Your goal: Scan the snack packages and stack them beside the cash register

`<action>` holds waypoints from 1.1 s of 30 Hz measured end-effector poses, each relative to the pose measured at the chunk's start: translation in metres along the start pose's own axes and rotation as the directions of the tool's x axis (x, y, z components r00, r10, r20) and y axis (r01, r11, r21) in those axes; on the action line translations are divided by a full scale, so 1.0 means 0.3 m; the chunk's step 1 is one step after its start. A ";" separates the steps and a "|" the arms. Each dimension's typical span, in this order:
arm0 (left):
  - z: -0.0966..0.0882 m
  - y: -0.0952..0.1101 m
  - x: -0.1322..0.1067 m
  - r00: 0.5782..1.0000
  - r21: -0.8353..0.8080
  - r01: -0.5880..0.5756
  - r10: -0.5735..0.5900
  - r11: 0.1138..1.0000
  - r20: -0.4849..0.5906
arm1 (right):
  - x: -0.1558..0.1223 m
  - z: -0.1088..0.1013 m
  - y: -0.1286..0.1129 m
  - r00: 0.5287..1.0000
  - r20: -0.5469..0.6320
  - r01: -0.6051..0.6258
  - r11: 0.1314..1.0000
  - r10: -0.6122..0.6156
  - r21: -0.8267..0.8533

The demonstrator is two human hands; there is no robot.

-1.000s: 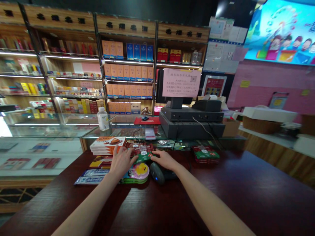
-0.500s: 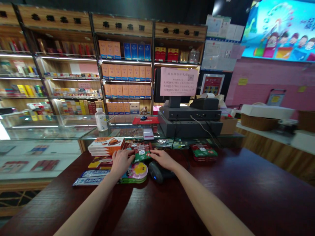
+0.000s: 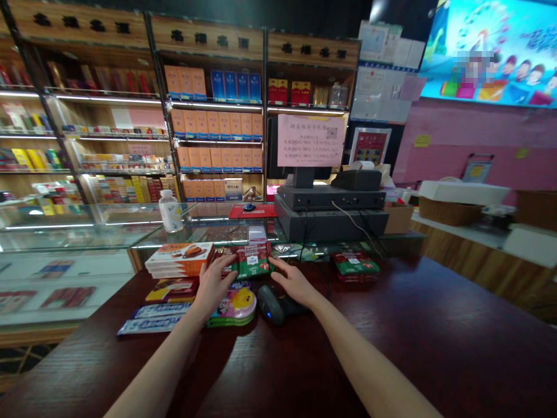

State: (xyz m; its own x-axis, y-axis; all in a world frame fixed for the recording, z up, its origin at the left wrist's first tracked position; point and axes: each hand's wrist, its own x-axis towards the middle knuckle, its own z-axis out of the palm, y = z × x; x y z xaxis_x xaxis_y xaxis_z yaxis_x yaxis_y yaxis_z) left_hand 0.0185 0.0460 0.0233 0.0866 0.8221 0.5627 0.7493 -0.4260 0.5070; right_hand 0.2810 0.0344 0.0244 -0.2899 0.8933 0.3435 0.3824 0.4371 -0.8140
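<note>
A red and green snack packet (image 3: 253,262) lies between my two hands, its printed face toward me, with more red packaging partly hidden to its left. My left hand (image 3: 214,284) reaches to the packet's left edge, thumb and fingers spread. At the right edge are the fingertips of my right hand (image 3: 296,284), its thumb and index finger apart. Whether the fingertips press on the packet is hard to make out. Just below my right hand rests a black barcode scanner (image 3: 270,305). Beside my left forearm sit rounded green packs with a yellow character (image 3: 237,305).
White-and-orange boxes (image 3: 180,258) are stacked at left, above a yellow-red pack (image 3: 170,290) and blue-white sticks (image 3: 152,319). More red-green packets (image 3: 354,264) lie at right. Behind stand a bottle (image 3: 170,212), a glass counter and a cash register (image 3: 331,217).
The packet has moved slightly away from me and to the right, and both hands have shifted with it. My fingers are spread wider now. The view has turned a little.
</note>
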 end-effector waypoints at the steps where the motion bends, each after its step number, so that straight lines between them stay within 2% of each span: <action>1: 0.009 -0.005 0.001 1.000 -0.026 -0.028 0.028 0.999 -0.007 | -0.006 -0.004 0.003 1.000 -0.012 0.017 1.000 -0.018 -0.009; 7: 0.050 -0.018 -0.003 0.989 -0.089 -0.143 0.140 0.986 -0.046 | -0.029 -0.016 0.046 0.981 -0.090 0.161 0.983 -0.169 -0.088; 12: 0.056 -0.005 -0.019 0.985 -0.091 -0.170 0.170 0.981 -0.007 | -0.030 -0.021 0.074 0.952 -0.154 0.235 0.953 -0.266 -0.192; 15: 0.056 0.000 -0.028 0.978 -0.090 -0.206 0.208 0.974 0.015 | -0.029 -0.023 0.079 0.920 -0.179 0.291 0.915 -0.348 -0.281; 20: 0.056 0.019 -0.043 0.970 -0.082 -0.244 0.243 0.966 -0.019 | -0.038 -0.016 0.083 0.864 -0.218 0.344 0.849 -0.454 -0.402; 27: 0.048 0.059 -0.067 0.956 -0.041 -0.289 0.286 0.956 -0.071 | -0.070 -0.036 0.070 0.743 -0.295 0.439 0.769 -0.601 -0.464; 33: 0.035 0.065 -0.081 0.949 0.009 -0.293 0.292 0.956 -0.115 | -0.093 -0.058 0.019 0.724 -0.302 0.460 0.760 -0.620 -0.459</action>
State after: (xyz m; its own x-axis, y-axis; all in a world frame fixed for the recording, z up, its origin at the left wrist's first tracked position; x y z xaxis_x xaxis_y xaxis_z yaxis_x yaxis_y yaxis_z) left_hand 0.0378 0.0218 0.0127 0.2256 0.6125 0.7576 0.6966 -0.6451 0.3141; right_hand 0.3065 0.0138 0.0183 -0.1821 0.4073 0.8949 0.5603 0.7909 -0.2460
